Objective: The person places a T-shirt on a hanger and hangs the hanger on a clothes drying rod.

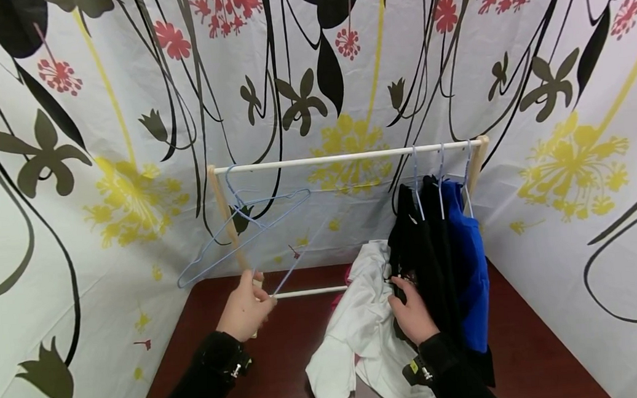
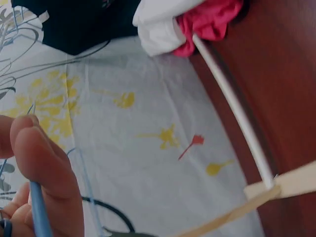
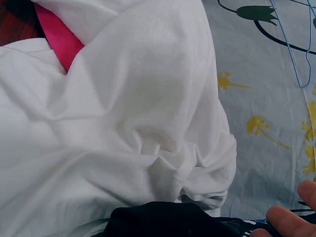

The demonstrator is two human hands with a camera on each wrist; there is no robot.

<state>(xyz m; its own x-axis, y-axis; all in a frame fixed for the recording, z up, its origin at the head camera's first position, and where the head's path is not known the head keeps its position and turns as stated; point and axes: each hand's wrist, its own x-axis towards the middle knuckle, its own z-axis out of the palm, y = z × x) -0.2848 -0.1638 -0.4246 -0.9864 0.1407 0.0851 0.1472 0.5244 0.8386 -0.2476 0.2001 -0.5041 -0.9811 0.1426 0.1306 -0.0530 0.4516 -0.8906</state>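
My left hand [image 1: 246,306] pinches a blue wire hanger [image 2: 39,210] between thumb and fingers, above the table's left part. In the head view, part of that hanger slants up to the right from the hand. My right hand [image 1: 415,312] is at the hanging black garment [image 1: 410,236], its fingers extended beside the crumpled white garment [image 1: 355,320]. The right wrist view shows only its fingertips [image 3: 289,222] at the lower right corner, apart from the white cloth; whether they touch the black fabric is hard to tell.
A small rack with a white rail [image 1: 316,160] stands on the dark red table [image 1: 284,349]. Blue hangers [image 1: 244,241] hang at its left end. A blue garment [image 1: 470,274] hangs at the right. Pink cloth [image 3: 59,39] shows under the white garment. A flowered curtain [image 1: 311,88] surrounds the table.
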